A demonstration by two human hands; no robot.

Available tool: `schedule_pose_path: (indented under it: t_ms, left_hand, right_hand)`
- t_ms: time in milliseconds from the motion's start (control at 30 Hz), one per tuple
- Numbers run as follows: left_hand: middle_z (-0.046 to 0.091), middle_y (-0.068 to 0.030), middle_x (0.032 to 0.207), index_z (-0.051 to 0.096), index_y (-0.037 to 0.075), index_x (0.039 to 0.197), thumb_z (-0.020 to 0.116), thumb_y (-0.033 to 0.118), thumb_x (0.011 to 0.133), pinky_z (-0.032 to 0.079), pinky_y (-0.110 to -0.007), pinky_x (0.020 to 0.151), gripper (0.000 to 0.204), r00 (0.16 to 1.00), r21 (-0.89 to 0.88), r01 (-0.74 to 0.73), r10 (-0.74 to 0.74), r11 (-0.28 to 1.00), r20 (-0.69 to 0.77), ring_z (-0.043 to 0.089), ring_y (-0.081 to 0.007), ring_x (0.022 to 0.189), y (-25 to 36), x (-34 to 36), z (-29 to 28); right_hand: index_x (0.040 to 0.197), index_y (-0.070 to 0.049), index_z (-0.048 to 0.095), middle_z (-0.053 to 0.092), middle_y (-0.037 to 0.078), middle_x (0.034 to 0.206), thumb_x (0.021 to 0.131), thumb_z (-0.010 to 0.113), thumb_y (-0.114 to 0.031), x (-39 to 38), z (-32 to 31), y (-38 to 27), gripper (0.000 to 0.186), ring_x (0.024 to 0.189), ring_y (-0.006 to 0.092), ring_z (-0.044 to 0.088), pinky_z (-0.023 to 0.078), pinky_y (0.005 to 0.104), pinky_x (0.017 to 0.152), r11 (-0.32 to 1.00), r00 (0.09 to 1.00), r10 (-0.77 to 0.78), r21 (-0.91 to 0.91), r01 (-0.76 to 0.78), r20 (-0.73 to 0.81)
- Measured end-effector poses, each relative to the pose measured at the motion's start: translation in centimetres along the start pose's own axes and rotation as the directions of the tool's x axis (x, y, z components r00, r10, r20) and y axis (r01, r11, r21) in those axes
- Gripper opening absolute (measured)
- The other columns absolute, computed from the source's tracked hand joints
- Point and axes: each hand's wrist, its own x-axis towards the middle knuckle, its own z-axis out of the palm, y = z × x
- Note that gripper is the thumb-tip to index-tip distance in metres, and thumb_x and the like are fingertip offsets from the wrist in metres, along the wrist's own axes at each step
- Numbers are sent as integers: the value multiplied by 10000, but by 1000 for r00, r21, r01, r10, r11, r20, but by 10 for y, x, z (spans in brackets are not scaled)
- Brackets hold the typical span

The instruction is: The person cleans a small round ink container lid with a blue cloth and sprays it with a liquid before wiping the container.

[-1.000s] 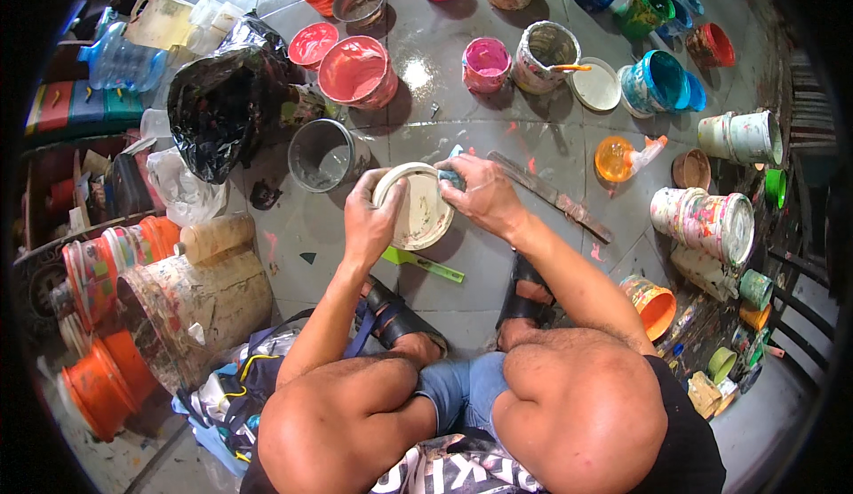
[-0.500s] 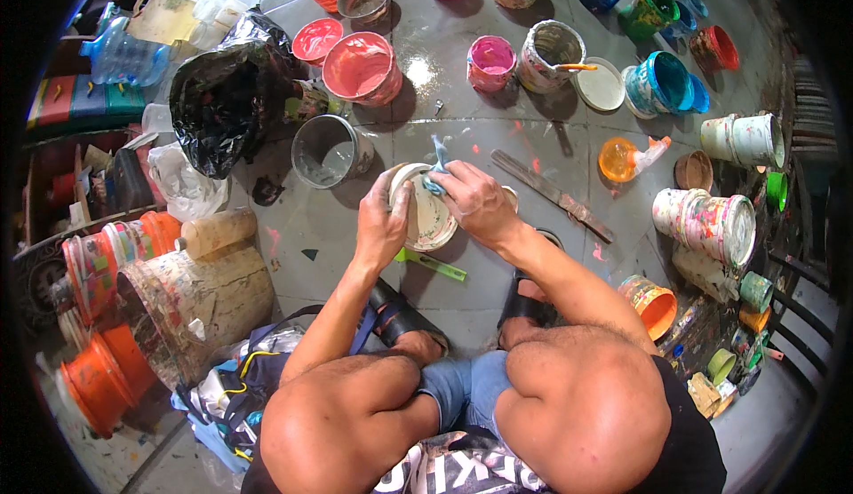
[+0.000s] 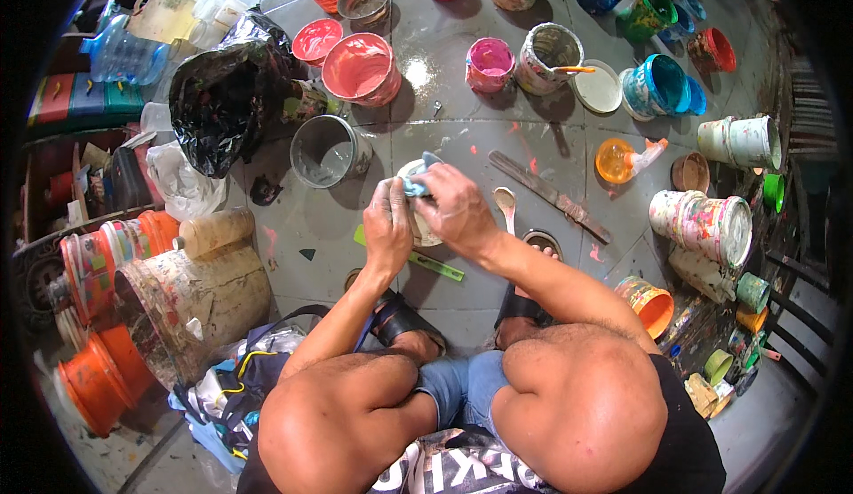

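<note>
My left hand is closed on the side of a shallow white round container, largely hidden by both hands. My right hand pinches a pale blue rag against the container's upper part. Just under them a lime-green flat tool lies on the floor. A pale spoon is to the right of my right hand, beside a long stained bar. Up and left of my left hand stands a translucent grey bucket.
Pink buckets, a grey-rimmed bucket and blue buckets stand across the tiled floor. A black bag and stacked stained containers are at left. An orange bottle and more buckets are at right.
Both hands have shifted slightly left, the right one moving further over the container with the rag and covering more of it. The pale spoon has come into view beside the right hand.
</note>
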Motion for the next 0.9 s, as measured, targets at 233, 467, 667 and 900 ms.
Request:
schedule_pose_path:
  t_ms: [233, 467, 667, 900]
  left_hand:
    - [705, -216, 862, 661, -23, 1093, 520, 260, 1101, 511, -411, 683, 316, 976, 64, -129, 139, 990, -170, 651, -274, 726, -4, 0, 9]
    - [702, -116, 853, 660, -28, 1101, 528, 283, 1106, 513, -340, 730, 338, 988, 43, -80, 84, 996, -128, 611, -141, 811, -5, -1, 9]
    - [689, -77, 825, 652, -26, 1087, 527, 282, 1109, 500, -327, 678, 333, 959, -76, -152, 128, 985, -253, 559, -111, 762, 3, -2, 10]
    - [674, -70, 809, 651, -26, 1080, 536, 288, 1106, 493, -315, 667, 335, 937, -28, -167, 150, 986, -315, 550, -112, 752, -2, 1, 7]
  right_hand:
    - [998, 10, 660, 641, 189, 949, 859, 725, -128, -1, -6, 10, 206, 942, 401, 637, 527, 468, 846, 985, 992, 122, -125, -116, 44]
    - [1039, 8, 674, 636, 187, 946, 857, 725, -125, 0, -3, -1, 231, 939, 391, 638, 525, 471, 823, 996, 997, -81, -23, 80, -11]
    - [1088, -13, 684, 636, 169, 992, 816, 749, -92, 0, -10, 20, 290, 966, 375, 646, 539, 465, 829, 998, 998, 68, -16, -68, 5]
    - [1116, -24, 687, 645, 174, 1025, 814, 751, -91, -10, -9, 11, 316, 993, 375, 653, 552, 456, 881, 979, 996, 16, -205, 4, 93]
